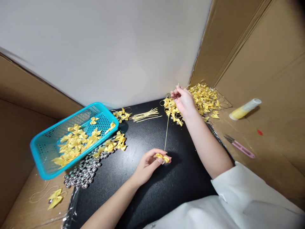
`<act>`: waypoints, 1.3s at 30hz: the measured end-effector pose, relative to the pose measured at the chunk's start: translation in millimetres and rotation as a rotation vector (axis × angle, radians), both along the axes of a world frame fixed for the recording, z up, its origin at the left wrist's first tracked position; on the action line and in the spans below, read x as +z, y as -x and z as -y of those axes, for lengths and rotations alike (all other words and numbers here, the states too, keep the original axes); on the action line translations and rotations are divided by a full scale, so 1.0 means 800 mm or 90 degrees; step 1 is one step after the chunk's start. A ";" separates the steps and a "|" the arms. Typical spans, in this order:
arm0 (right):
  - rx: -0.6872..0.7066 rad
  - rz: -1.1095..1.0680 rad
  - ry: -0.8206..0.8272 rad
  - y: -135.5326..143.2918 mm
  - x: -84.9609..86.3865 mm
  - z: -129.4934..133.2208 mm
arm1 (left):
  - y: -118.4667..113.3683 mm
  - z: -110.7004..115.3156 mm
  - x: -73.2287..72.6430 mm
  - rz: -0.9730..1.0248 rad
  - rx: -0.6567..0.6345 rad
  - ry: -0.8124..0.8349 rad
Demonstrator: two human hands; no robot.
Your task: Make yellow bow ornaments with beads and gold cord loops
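Note:
My left hand [152,163] is closed on a yellow ribbon bow [163,158], pinched between thumb and fingers over the black tabletop. From this bow a thin gold cord [166,135] runs up, looking taut, to my right hand [182,98]. The fingers of that hand are pinched together on the cord's upper end, in front of a heap of yellow bows with cord loops [206,97]. Several cut gold cords [146,115] lie side by side on the tabletop, left of my right hand.
At left a turquoise basket [35,149] holds loose yellow bows; silver bells or beads [83,171] lie along its near side. Pink-handled snips [240,149] and a yellow-and-white thread spool or tube [245,109] lie on cardboard at right. A white wall [119,47] stands behind the black table [190,178].

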State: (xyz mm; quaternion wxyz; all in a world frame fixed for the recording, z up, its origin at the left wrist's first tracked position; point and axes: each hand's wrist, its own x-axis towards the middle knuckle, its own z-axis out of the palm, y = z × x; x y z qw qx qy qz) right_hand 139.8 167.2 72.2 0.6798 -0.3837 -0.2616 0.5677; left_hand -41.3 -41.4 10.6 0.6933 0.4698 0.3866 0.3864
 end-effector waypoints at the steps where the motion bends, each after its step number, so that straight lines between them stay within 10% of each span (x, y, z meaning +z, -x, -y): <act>1: 0.000 -0.002 0.009 0.000 -0.003 -0.001 | -0.003 0.002 -0.001 0.044 0.007 0.037; 20: -0.031 -0.019 0.092 0.001 -0.033 -0.019 | -0.007 0.020 0.016 0.081 0.074 0.098; 29: 0.100 0.025 0.116 0.013 -0.016 0.001 | 0.013 0.033 0.018 -0.522 -0.040 -0.498; 39: 0.188 0.127 0.180 0.060 -0.044 0.013 | 0.003 0.076 0.010 -0.900 -0.258 -0.551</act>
